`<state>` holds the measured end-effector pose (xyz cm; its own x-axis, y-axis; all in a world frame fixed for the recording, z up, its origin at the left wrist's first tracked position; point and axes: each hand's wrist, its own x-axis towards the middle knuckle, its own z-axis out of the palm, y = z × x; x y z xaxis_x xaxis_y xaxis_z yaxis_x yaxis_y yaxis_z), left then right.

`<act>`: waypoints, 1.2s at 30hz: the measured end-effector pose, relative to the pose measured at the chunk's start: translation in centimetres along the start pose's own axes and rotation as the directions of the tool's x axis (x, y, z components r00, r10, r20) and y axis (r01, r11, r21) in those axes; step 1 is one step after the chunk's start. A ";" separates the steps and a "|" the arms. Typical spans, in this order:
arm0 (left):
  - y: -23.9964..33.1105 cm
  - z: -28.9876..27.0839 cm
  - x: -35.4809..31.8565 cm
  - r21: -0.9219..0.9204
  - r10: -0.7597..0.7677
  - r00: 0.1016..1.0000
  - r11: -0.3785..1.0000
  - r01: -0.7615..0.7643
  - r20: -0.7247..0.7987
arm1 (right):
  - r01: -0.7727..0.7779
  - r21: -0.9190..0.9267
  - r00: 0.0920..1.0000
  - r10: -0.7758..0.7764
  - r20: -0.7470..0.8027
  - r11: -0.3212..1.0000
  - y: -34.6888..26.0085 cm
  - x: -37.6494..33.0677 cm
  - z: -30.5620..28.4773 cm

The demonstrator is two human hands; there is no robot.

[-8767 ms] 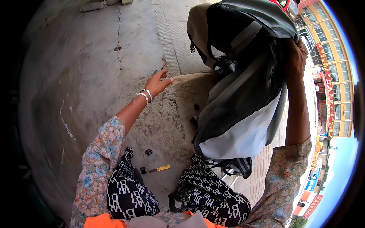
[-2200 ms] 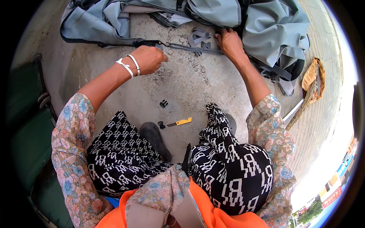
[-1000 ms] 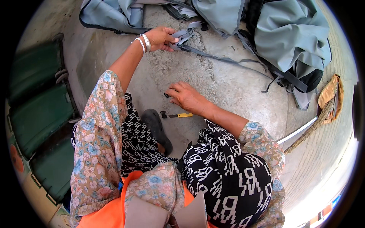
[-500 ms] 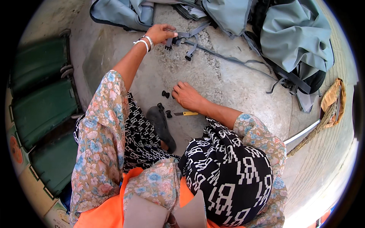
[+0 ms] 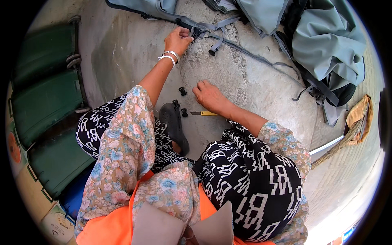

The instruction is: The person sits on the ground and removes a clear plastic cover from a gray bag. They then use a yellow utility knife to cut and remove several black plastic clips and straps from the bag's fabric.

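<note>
The left hand (image 5: 178, 40) pinches the near end of a grey strap (image 5: 241, 49) that runs across the concrete floor (image 5: 281, 106) toward crumpled grey fabric (image 5: 328, 43), while the right hand (image 5: 210, 97) sits palm down, fingers loosely curled, and whether it holds anything cannot be told. Three black clips (image 5: 182, 90) and a yellow knife (image 5: 209, 113) lie near it, beside the shoe (image 5: 171, 124). Green bins (image 5: 49, 107) stand at the left, their contents hidden, with something blue (image 5: 76, 195), perhaps another bin, partly showing behind the sleeve (image 5: 118, 159).
</note>
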<state>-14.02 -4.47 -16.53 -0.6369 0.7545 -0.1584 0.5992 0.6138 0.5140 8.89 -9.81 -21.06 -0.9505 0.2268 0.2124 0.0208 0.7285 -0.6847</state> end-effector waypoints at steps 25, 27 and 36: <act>3.7 2.5 -5.5 -0.309 -0.061 0.929 0.933 0.183 0.366 | -0.571 0.227 0.814 0.508 0.282 0.789 -0.5 -4.7 -11.6; 2.7 1.1 -6.2 -0.319 -0.223 0.845 0.855 0.410 0.486 | -0.567 0.323 0.815 0.572 0.087 0.758 0.9 -3.5 -12.4; 3.7 -1.9 -6.5 -0.088 -0.376 0.736 0.858 0.506 0.563 | -0.488 0.109 0.868 0.494 -0.044 0.866 3.1 3.5 -7.9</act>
<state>-8.59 -7.49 -12.02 -0.4211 0.4556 -0.7843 0.1491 0.8877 0.4356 8.09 -1.64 -16.96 -0.8014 0.5853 -0.1236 0.4478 0.4501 -0.7726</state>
